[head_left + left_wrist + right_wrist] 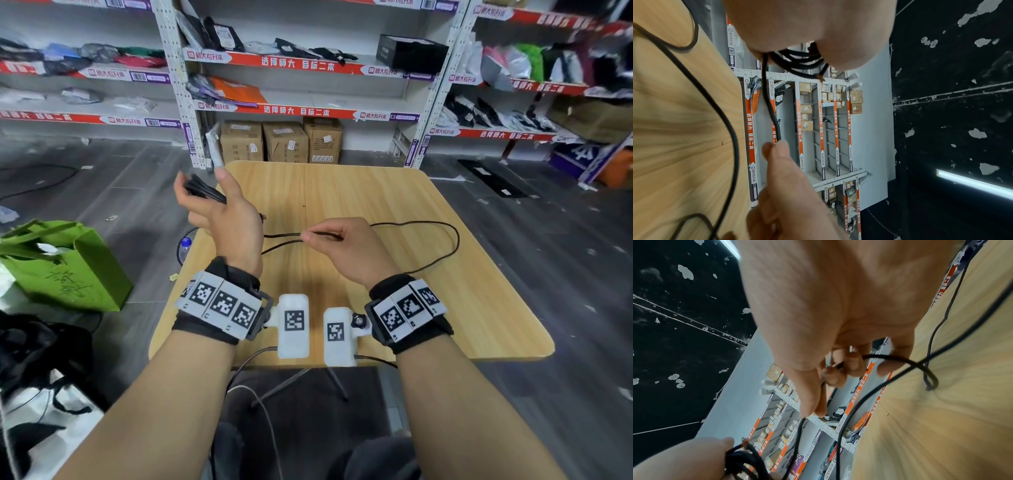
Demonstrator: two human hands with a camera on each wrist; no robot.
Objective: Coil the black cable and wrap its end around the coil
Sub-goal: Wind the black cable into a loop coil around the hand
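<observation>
My left hand (205,195) is raised over the table's left edge and grips several loops of the black cable (205,190). In the left wrist view the coil (803,62) sits between thumb and fingers, with a bare copper end sticking out. My right hand (337,240) pinches the loose cable (322,234) between thumb and forefinger near the table's middle. The remaining cable (445,229) lies in a wide loop on the wooden table (479,308) to the right. The right wrist view shows the cable (900,360) running through my right fingers (853,365) toward the coil (744,457).
A green paper bag (68,267) stands on the floor at the left, and a water bottle (185,245) by the table's left edge. Shelves with packages and cardboard boxes (281,142) stand behind the table. Dark bags (37,353) lie at lower left.
</observation>
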